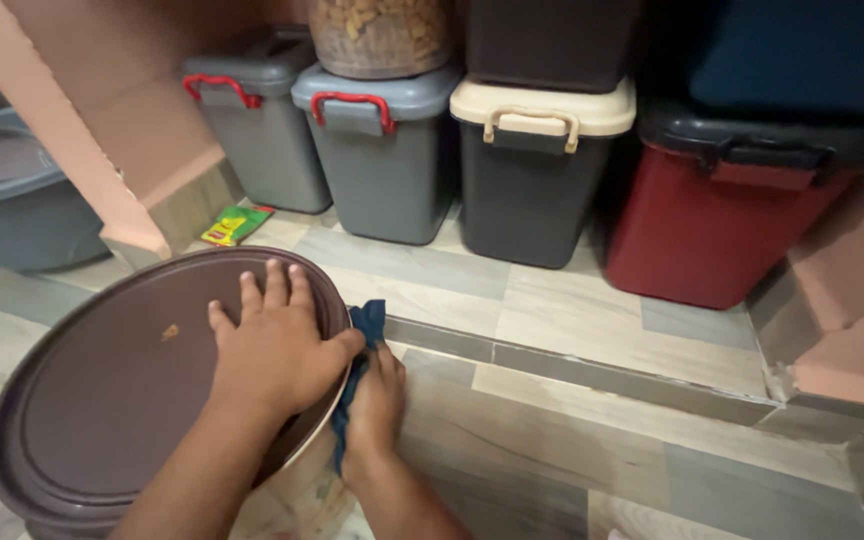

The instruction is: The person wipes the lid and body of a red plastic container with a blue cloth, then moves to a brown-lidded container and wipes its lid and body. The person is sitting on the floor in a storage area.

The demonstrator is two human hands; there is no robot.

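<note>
My left hand (277,345) lies flat, fingers spread, on the round dark brown lid (102,400) of a large container at the lower left. My right hand (374,405) grips a dark blue cloth (364,335) and presses it against the lid's right rim. The cloth hangs down along the container's side, partly hidden between my hands. A small tan speck marks the lid near its middle.
Lidded storage bins line the back: two grey with red handles (384,160), a dark one with a cream lid (537,165), a red one with a black lid (722,215). A green-yellow packet (234,225) lies on the tiled floor. A grey tub (12,200) sits at left.
</note>
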